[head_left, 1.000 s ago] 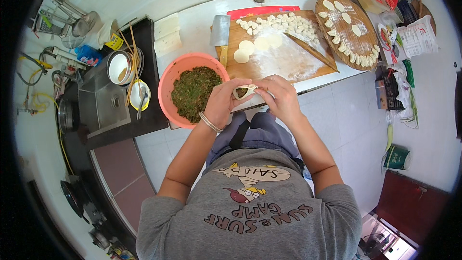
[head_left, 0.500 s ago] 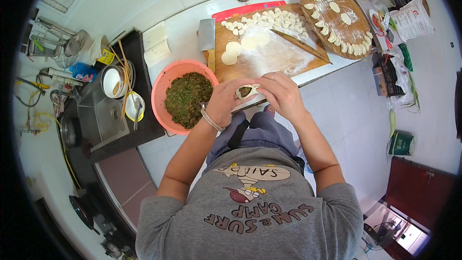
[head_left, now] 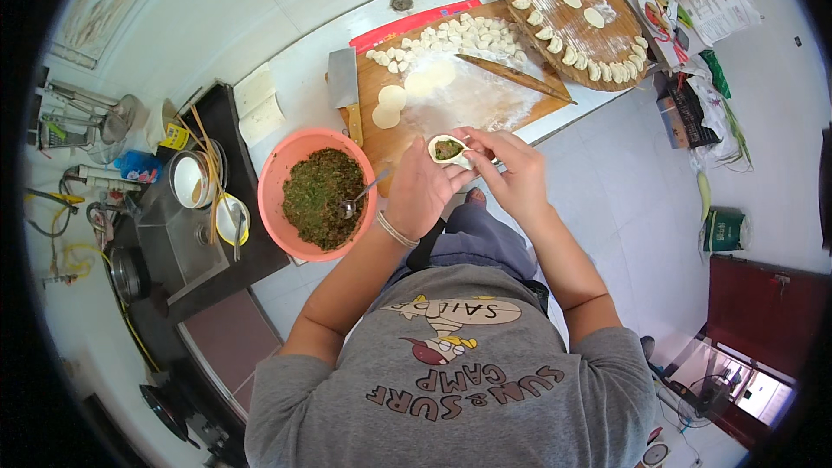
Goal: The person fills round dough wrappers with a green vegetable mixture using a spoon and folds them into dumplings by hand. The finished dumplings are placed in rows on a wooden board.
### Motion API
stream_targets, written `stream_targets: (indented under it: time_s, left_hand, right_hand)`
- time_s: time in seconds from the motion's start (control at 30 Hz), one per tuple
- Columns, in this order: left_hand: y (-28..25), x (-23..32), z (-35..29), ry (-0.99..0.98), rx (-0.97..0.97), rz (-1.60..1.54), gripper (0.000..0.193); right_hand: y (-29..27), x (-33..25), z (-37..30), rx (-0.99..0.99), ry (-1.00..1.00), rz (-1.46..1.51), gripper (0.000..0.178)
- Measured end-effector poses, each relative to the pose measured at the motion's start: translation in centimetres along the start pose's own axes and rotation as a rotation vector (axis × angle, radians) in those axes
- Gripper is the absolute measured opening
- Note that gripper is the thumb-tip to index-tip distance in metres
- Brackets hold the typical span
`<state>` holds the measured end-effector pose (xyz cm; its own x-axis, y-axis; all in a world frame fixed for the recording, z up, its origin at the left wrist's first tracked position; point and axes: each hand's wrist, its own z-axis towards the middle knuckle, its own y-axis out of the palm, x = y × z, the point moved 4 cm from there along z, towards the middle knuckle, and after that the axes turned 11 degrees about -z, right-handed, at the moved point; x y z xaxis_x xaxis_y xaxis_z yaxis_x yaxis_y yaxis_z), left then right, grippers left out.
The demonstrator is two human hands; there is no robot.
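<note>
Between my hands is a half-folded dumpling, its round white wrapper cupped around green filling that shows from above. My right hand pinches the wrapper's right edge between thumb and fingers. Just beside it, my left hand is turned palm up with its fingers stretched out; whether they touch the wrapper's underside cannot be made out. To the left sits a pink bowl of chopped green filling, with a metal spoon resting in it. Flat wrappers lie on the floured wooden board.
Dough pieces, a rolling pin and a cleaver lie on the board. Beyond, a round wooden tray carries several dumplings and flat wrappers. At left, chopsticks and bowls stand by the sink.
My left hand has gone from gripping the dumpling to lying spread beside it, while my right hand keeps its pinch. The opened dumpling shows more filling. The whole view has shifted slightly.
</note>
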<state>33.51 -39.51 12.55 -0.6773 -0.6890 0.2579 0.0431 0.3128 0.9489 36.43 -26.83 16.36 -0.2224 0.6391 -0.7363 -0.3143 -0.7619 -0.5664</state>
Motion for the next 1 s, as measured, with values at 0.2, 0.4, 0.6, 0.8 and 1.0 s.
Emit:
stream_targets:
  time_s: [0.2,0.4,0.6,0.8,1.0]
  left_hand:
    - [-0.6,-0.5,0.8,-0.033,-0.027,0.055,0.051]
    - [-1.2,-0.9,0.5,-0.017,0.053,0.245,0.051]
    - [-1.7,-0.7,0.3,-0.026,0.028,0.435,0.047]
    - [-2.5,-0.5,0.4,-0.052,0.005,0.490,0.048]
    - [-2.7,-0.6,0.1,-0.079,0.047,0.481,0.049]
  right_hand:
    - [-0.8,-0.2,0.1,-0.009,-0.123,-0.026,0.016]
    - [-0.6,0.5,0.2,-0.030,-0.163,-0.060,0.010]
    - [-0.3,1.3,0.2,-0.128,0.182,0.112,0.013]
    - [0.1,0.8,0.1,-0.165,0.195,0.076,0.017]
    - [0.3,0.6,0.2,-0.233,0.208,0.079,0.018]
